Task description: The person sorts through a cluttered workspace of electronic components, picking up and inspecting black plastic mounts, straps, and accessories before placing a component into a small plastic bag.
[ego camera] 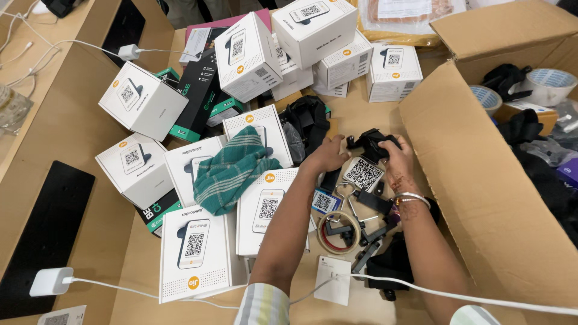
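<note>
My left hand [328, 155] and my right hand [398, 161] meet over the middle of the wooden table [78, 180]. Both grip a black device with a strap [372, 143], held just above a small white square device with a black-and-white code pattern on its face [363, 174]. A bangle sits on my right wrist. Below the hands lie a roll of clear tape [338, 232], several black clips and parts [370, 207], and a white card [333, 280].
Several white boxes [143, 100] lie piled left and at the back, with a green striped cloth [232, 170] on them. An open cardboard box [481, 180] stands right, holding tape rolls [548, 84] and black items. White chargers [51, 281] and cables cross the near edge.
</note>
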